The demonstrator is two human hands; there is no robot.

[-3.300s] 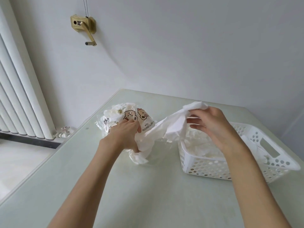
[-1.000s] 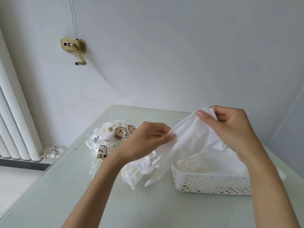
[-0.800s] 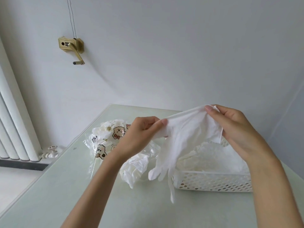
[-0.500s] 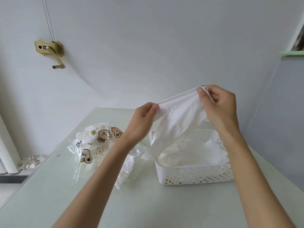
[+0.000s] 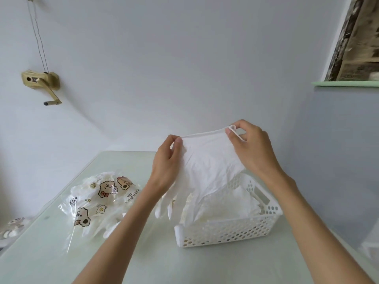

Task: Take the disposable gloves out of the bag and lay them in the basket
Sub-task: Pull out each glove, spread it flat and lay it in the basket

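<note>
A white disposable glove hangs stretched by its cuff above the left half of the white perforated basket. My left hand pinches the cuff's left corner and my right hand pinches its right corner. The glove's fingers dangle down over the basket's left rim. Several white gloves lie piled inside the basket. The clear bag printed with cartoon bears lies on the table to the left, with gloves spilling from its near end.
The pale green table meets the wall behind. A brass crank fitting is fixed to the wall at upper left. A green ledge juts from the wall at upper right.
Both hands carried the spread glove to the right, from beside the bag to above the basket. The view swung right and tilted up.
</note>
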